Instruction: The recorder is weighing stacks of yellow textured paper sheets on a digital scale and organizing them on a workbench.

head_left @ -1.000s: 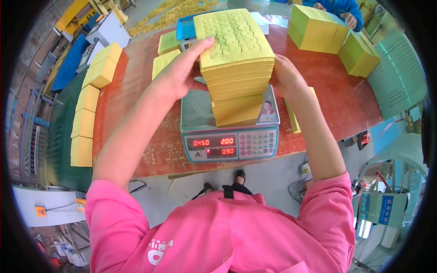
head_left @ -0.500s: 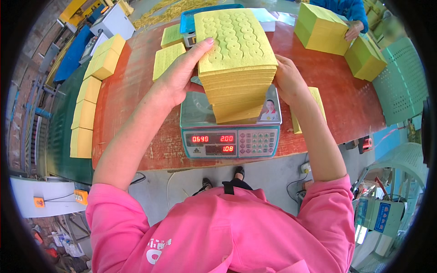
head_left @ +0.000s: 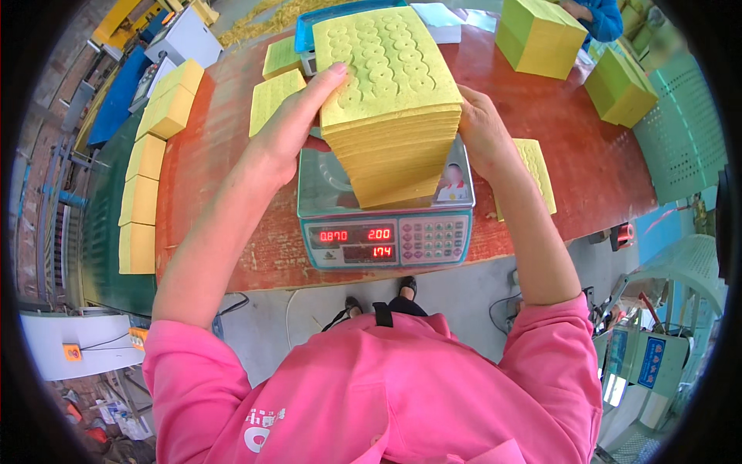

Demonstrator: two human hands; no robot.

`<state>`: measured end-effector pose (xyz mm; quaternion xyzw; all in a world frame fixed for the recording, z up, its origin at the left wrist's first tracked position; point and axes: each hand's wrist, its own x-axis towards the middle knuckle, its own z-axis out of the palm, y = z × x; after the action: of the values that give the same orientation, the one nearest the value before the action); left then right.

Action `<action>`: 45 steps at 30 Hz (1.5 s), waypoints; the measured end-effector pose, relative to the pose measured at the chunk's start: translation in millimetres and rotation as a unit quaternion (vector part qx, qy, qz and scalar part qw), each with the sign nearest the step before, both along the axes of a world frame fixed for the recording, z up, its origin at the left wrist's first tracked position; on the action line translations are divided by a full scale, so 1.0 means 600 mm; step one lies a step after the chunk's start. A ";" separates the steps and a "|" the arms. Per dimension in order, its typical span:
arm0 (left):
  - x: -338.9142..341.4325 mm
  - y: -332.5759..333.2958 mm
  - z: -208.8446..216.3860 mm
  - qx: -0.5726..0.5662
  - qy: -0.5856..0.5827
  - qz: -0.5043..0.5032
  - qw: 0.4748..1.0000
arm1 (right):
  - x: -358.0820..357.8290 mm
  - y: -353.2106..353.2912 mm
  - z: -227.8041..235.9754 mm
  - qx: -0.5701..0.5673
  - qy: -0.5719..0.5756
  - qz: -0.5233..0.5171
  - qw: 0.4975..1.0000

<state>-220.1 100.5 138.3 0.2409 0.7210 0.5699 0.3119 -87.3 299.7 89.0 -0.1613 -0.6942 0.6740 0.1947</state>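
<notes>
A tall stack of yellow paper sheets (head_left: 390,73), its top embossed with rows of round coin-like shapes, is on or just above the metal pan of a digital scale (head_left: 325,203). I cannot tell whether the stack's base bears fully on the pan. My left hand (head_left: 290,127) grips the stack's left side, thumb lying over the top edge. Against the right side presses my right hand (head_left: 485,127), its fingers partly hidden behind the paper. Red digits glow on the scale's front panel, beside a keypad.
Small yellow paper stacks (head_left: 274,97) lie left of the scale, and another thin stack (head_left: 535,174) lies right. Yellow blocks (head_left: 139,199) line the red table's (head_left: 220,185) left side. Larger blocks (head_left: 539,42) stand far right near a blue-sleeved person (head_left: 603,19). Behind the scale sits a blue tray (head_left: 348,11).
The scale's red digits have changed. My hands still hold the stack, which has barely shifted. The other person's hand has drawn back from the large yellow block. The whole view has shifted slightly.
</notes>
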 end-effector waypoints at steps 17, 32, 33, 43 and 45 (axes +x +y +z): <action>-0.014 0.058 -0.205 0.345 -0.187 0.112 0.913 | -0.073 -0.022 -0.127 -0.126 0.088 -0.003 0.988; 0.019 -0.178 -0.221 0.206 -0.049 0.225 0.951 | 0.158 -0.098 -0.138 -0.077 0.109 -0.158 0.978; 0.029 -0.225 -0.241 0.192 -0.084 0.247 0.946 | 0.194 -0.112 -0.156 -0.069 0.089 -0.161 0.980; 0.163 -0.431 -0.369 0.086 -0.269 0.263 0.923 | 0.275 -0.346 -0.241 -0.264 0.040 -0.202 0.942; 0.161 -0.422 -0.357 0.092 -0.266 0.245 0.928 | 0.276 -0.355 -0.237 -0.231 0.047 -0.186 0.954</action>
<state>-123.8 -153.0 -76.0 -0.0756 0.5929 0.7353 0.3195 78.2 86.7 -53.2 -0.2962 -0.4673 0.7748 0.3060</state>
